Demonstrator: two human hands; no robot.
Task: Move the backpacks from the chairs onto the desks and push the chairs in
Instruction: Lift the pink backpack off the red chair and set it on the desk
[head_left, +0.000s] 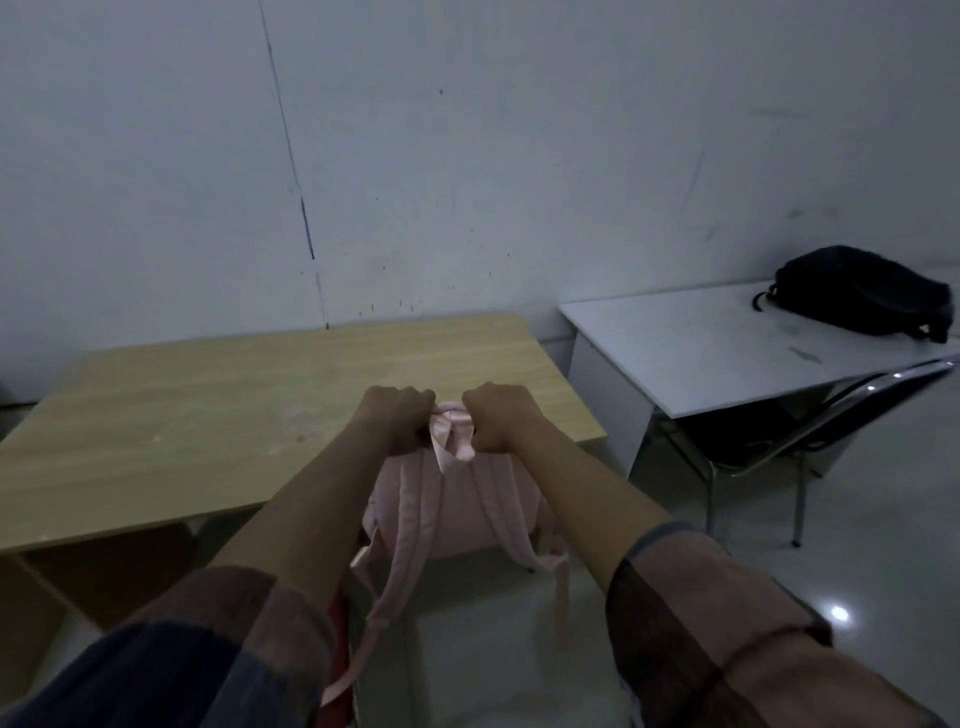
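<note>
A pink backpack (462, 512) hangs in the air in front of the wooden desk (208, 410), its shoulder straps dangling toward the floor. My left hand (397, 415) and my right hand (496, 415) are both closed on its top handle, side by side near the desk's front edge. A black backpack (862, 291) lies on the white desk (691, 343) at the right. A black chair with a metal frame (769, 431) stands partly under that white desk. A red edge (337, 623) shows below my left arm; what it belongs to is hidden.
A grey wall runs behind both desks. A narrow gap separates the wooden desk from the white one. Pale tiled floor (857, 597) lies open at the lower right, with a light reflection on it.
</note>
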